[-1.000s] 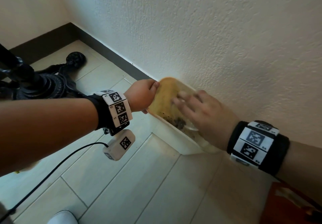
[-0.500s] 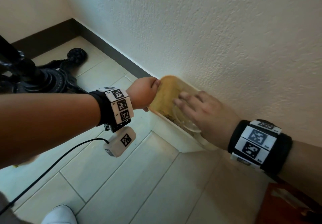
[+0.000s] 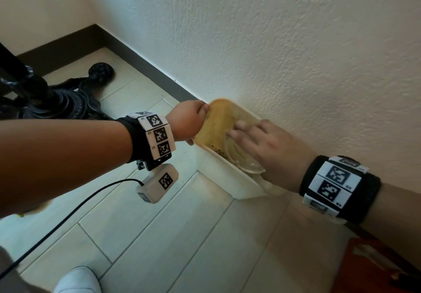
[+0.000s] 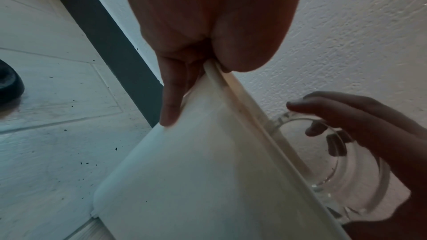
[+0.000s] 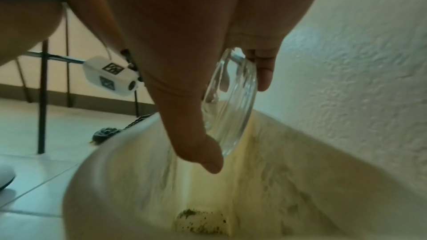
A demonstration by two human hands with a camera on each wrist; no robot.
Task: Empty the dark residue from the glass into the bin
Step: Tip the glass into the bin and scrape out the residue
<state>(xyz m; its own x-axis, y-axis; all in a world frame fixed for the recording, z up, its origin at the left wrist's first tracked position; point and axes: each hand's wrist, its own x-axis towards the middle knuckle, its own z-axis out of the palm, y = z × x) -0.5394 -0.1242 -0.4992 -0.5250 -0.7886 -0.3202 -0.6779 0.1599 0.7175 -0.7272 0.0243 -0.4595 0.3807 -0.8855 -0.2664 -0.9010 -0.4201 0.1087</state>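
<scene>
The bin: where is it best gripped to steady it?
Grip the bin at its thin upper rim, from the open floor side, as the left hand pinches it. A wall backs the far side; the right hand holds the glass over it.

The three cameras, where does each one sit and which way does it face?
Head: worn on the head, looking down at the bin by the wall; both forearms and a shoe show.
Left wrist: under the left hand, facing along the fingers pinching the bin's rim; the right hand's fingers appear too.
Right wrist: under the right hand, facing down into the bin; thumb and fingers hold the glass.
Shared: all three show the glass, bin and textured wall.
</scene>
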